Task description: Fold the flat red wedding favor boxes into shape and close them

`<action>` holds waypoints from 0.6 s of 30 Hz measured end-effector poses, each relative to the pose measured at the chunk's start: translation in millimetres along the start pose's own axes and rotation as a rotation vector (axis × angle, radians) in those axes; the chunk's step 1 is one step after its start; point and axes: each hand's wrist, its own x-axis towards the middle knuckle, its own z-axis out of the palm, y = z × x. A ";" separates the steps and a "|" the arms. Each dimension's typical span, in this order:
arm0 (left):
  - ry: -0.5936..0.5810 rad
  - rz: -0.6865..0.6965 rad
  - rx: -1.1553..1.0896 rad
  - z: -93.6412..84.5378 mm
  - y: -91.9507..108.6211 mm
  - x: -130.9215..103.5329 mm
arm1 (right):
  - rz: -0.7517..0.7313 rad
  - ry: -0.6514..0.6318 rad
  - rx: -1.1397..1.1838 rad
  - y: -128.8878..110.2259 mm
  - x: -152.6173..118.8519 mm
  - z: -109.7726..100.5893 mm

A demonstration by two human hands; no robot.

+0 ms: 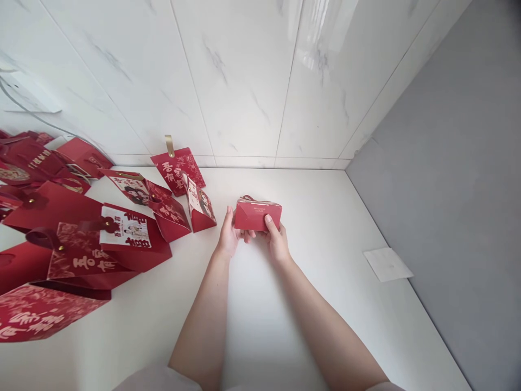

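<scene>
A small red gift box (pixel 252 216) with a ribbon at its far edge and fine pale print on the near face is held over the white table. My right hand (pixel 279 241) grips its right side, thumb pressed on the printed face. My left hand (pixel 230 234) is closed at the left end, thumb along the edge and fingertips curled below the box. The parts of the fingers behind the box are hidden. Closest on the left stands a red wedge-shaped box (pixel 200 209) with a white illustrated panel.
Several larger red gift boxes (pixel 134 260) with gold lettering crowd the table's left side. A red card with a gold strap (pixel 179 171) leans near the tiled wall (pixel 244 81). On the right, a white square (pixel 388 264) lies by the table edge, beside a grey surface (pixel 459 190).
</scene>
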 end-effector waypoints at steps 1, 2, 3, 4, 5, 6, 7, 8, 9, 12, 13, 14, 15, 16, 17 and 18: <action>0.012 0.011 0.002 0.5 -1.0 0.1 | 0.009 -0.016 0.025 -0.6 -0.4 0.5; 0.023 0.022 0.007 1.0 -2.1 0.3 | 0.021 -0.045 0.055 -1.4 -0.7 0.9; 0.033 0.034 0.012 1.5 -3.1 0.5 | 0.030 -0.072 0.080 -2.2 -1.0 1.1; 0.039 0.043 0.018 1.9 -4.1 0.7 | 0.029 -0.079 0.086 -3.0 -1.2 1.4; 0.042 0.047 0.022 2.2 -4.9 0.9 | 0.026 -0.081 0.084 -3.7 -1.4 1.7; 0.044 0.047 0.026 2.5 -5.4 1.0 | 0.024 -0.076 0.079 -4.3 -1.4 2.0; 0.046 0.045 0.029 2.7 -5.7 1.2 | 0.024 -0.066 0.072 -4.6 -1.4 2.3; 0.050 0.044 0.032 2.8 -5.9 1.3 | 0.025 -0.054 0.066 -4.7 -1.4 2.4; 0.052 0.043 0.034 3.0 -5.9 1.4 | 0.027 -0.045 0.061 -4.4 -1.2 2.3; 0.061 0.050 0.029 3.8 -5.6 1.4 | 0.039 -0.036 0.059 -2.6 -0.7 1.3; 0.067 0.055 0.024 4.1 -5.5 1.4 | 0.039 -0.036 0.059 -2.2 -0.7 0.9; 0.073 0.059 0.019 4.5 -5.4 1.3 | 0.038 -0.034 0.061 -2.1 -0.7 0.7; 0.078 0.061 0.016 4.8 -5.3 1.2 | 0.035 -0.032 0.062 -2.2 -0.8 0.8; 0.082 0.061 0.015 5.1 -5.1 1.2 | 0.031 -0.030 0.062 -2.7 -1.0 1.0; 0.086 0.061 0.016 5.4 -5.0 1.1 | 0.027 -0.031 0.061 -3.3 -1.3 1.5; 0.089 0.060 0.017 5.5 -4.9 1.0 | 0.023 -0.032 0.056 -4.1 -1.6 2.1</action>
